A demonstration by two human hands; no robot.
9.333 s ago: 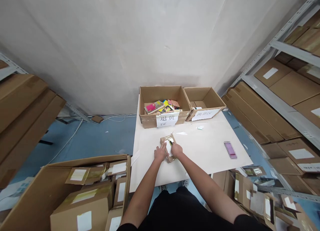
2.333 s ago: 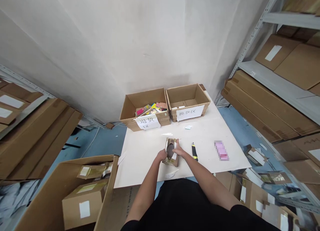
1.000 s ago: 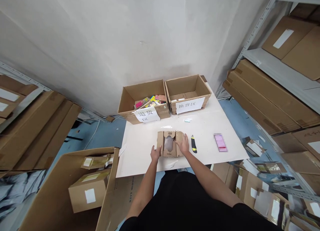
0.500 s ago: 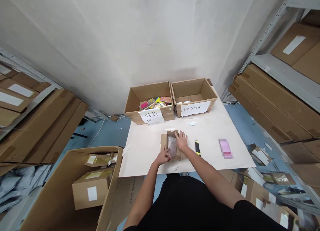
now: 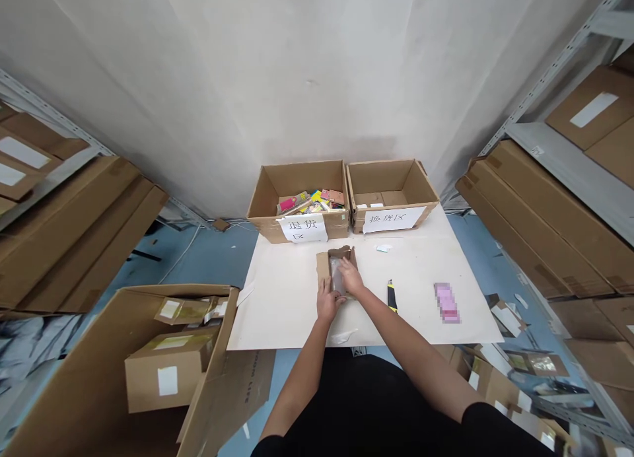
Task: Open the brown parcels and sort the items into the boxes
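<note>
A small opened cardboard box [image 5: 323,267] lies on the white table, its flaps folded out. Inside it is a clear plastic package [image 5: 337,277], whose contents I cannot make out. My left hand [image 5: 329,302] grips the near left side of the box, fingers along its wall and thumb at the near end. My right hand [image 5: 349,277] reaches in from the right, its bent fingers closed at the plastic package. Just right of the box lies a yellow and black utility knife [image 5: 391,296]. Farther right is a pink pixelated item [image 5: 447,303].
Two larger cardboard bins stand at the table's back: the left bin [image 5: 262,227] holds colourful small packages, the right bin [image 5: 356,223] a few white-marked pieces. A big open carton [image 5: 225,338] with parcels stands left of the table [image 5: 277,325]. Loaded shelves [image 5: 569,156] flank both sides.
My right hand has moved from the box's far right flap into the box, onto the plastic package. My left hand has shifted from the package to the box's left side.
</note>
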